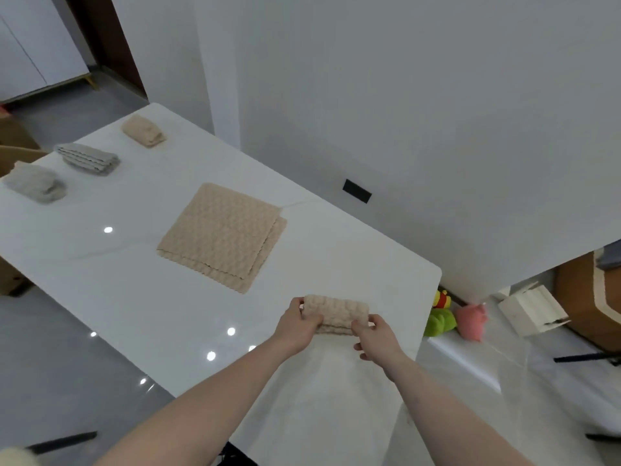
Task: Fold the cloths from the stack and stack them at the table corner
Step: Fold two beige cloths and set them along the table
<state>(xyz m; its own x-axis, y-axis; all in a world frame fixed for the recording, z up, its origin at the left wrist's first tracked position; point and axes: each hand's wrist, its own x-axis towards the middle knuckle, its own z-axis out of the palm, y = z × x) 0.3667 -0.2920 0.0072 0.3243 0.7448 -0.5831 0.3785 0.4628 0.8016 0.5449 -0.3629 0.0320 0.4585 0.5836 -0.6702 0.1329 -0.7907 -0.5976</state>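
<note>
The folded beige cloth [336,314] sits low and right of centre in the frame, near the table's [134,264] right corner, pinched at both ends: the left hand [300,326] curls round its left end, the right hand [376,336] nips its right end between thumb and fingers. Just above, mid-frame, lies the flat stack of beige cloths [221,237]. Upper left, well apart, rest a beige bundle [144,131], a grey folded cloth [88,159] and a pale grey bundle [35,185]. Soft toys [443,317] lie at the right.
</note>
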